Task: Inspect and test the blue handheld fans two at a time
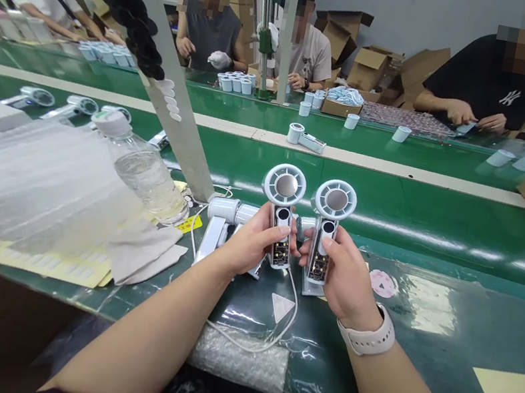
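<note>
Two light-blue handheld fans stand upright side by side before me, round heads up and circuit boards showing in their handles. My left hand (257, 240) is wrapped around the handle of the left handheld fan (279, 253), thumb on its front. The right handheld fan (318, 264) is in my right hand (344, 265), the thumb pressing near its white button part. A white cable (295, 297) hangs below the left fan and loops over the bench. Behind my left hand lie more light-blue fans (222, 208), partly hidden by my fingers.
At left are a water bottle (149, 176), a translucent plastic sheet (42, 178) and a slanted post (187, 129) with black discs. A green conveyor belt (417, 210) runs across, carrying another fan (306, 138). Several people work opposite, among blue cups (351, 121) and cardboard boxes (369, 68).
</note>
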A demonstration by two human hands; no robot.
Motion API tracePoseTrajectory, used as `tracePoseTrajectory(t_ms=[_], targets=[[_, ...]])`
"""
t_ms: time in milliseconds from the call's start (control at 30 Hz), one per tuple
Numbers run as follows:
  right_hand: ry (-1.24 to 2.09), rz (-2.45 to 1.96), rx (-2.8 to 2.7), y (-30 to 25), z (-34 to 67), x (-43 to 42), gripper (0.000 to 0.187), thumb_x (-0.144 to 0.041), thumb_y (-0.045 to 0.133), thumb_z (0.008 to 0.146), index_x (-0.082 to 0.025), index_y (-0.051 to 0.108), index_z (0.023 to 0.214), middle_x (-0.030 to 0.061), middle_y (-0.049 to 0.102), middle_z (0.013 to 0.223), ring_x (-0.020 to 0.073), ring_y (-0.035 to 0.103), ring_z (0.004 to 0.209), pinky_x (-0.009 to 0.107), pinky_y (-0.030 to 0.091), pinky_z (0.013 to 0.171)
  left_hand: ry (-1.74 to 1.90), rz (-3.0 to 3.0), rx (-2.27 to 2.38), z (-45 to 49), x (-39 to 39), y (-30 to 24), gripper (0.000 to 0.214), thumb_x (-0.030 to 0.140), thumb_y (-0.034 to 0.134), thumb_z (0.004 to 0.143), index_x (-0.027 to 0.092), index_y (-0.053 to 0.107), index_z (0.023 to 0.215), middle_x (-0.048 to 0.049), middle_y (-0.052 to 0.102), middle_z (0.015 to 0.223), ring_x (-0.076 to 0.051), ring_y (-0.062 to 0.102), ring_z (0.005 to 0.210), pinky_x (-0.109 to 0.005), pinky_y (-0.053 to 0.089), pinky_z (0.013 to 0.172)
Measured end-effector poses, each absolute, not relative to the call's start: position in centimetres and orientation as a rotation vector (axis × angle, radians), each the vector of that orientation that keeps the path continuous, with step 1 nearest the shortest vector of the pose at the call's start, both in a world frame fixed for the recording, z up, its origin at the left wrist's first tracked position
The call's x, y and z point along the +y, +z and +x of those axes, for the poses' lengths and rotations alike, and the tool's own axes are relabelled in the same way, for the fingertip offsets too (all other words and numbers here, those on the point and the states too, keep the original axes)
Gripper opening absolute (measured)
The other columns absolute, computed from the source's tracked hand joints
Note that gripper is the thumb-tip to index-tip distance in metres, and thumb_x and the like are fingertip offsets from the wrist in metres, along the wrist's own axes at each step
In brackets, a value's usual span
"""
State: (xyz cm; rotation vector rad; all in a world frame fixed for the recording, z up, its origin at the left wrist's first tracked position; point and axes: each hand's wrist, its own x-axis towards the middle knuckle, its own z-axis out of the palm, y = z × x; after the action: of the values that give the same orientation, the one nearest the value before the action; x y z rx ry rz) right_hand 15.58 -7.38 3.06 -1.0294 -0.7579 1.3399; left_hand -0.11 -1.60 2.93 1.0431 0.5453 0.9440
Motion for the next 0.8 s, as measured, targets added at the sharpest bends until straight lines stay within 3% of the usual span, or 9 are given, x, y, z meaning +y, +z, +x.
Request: tracePoseTrajectory(t_ms=[500, 667, 800], targets=[[1.288, -1.052, -0.777, 3.5, 15.4, -7.2, 0.017, -0.035, 0.067, 0.080, -0.023, 0.062, 0.092, 0.0032, 0.066, 0.087, 0.0184, 0.060, 0.069, 0.036, 0.050, 0.060, 0.934, 1.059, 0.596, 0.0, -1.6, 2.7, 0.031, 0.025, 0.068, 0.073, 0.021, 0.052, 0.098, -0.0006, 0.064, 0.087, -0.017, 0.062, 0.066, -0.034, 0.048, 0.064], [1.347, -1.060, -0.738, 3.1, 15.9, -7.2, 0.024, -0.043, 0.070, 0.081, -0.022, 0.060, 0.089, 0.0019, 0.065, 0.080, 0.0153, 0.057, 0.057, 0.033, 0.047, 0.053, 0.884, 1.108, 0.632, -0.1, -1.3, 2.2, 0.033, 0.035, 0.069, 0.076, 0.021, 0.052, 0.100, -0.0016, 0.066, 0.078, -0.021, 0.065, 0.067, -0.034, 0.048, 0.060], [1.395, -0.956, -0.684, 2.7, 16.1, -7.1, 0.032, -0.052, 0.070, 0.082, -0.022, 0.059, 0.084, 0.0007, 0.064, 0.074, 0.0135, 0.056, 0.053, 0.030, 0.048, 0.049, 0.927, 1.161, 0.686, -0.2, -1.2, 1.9, 0.036, 0.036, 0.074, 0.077, 0.020, 0.052, 0.101, -0.0051, 0.070, 0.092, -0.022, 0.069, 0.071, -0.036, 0.051, 0.067]])
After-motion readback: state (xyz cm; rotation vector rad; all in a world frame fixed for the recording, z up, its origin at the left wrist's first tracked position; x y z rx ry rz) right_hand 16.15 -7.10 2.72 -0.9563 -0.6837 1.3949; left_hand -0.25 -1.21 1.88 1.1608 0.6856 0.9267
